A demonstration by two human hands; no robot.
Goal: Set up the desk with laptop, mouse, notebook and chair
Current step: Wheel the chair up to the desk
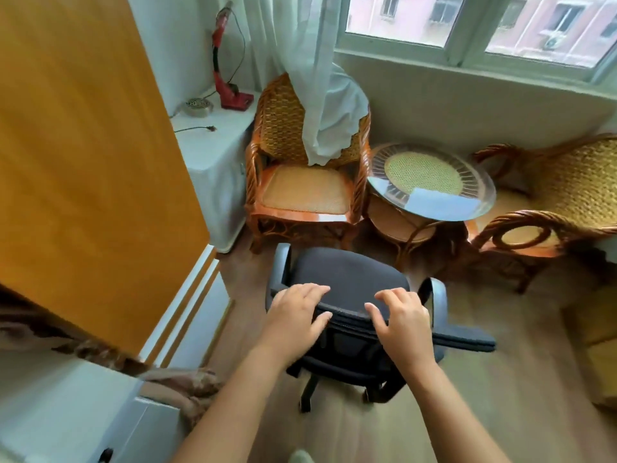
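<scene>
A black office chair (347,275) on casters stands on the wooden floor in the middle of the view, its seat facing away from me. My left hand (295,315) grips the left part of the backrest's top edge, fingers over the front and thumb behind. My right hand (402,320) grips the right part of the same edge in the same way. The chair's right armrest (464,340) sticks out to the right. No laptop, mouse, notebook or desk is in view.
A wicker armchair (300,182) with a curtain draped on it stands just beyond the office chair. A round glass-topped wicker table (430,182) and a second wicker chair (547,208) are to the right. An orange door panel (83,145) and white cabinets (213,168) line the left.
</scene>
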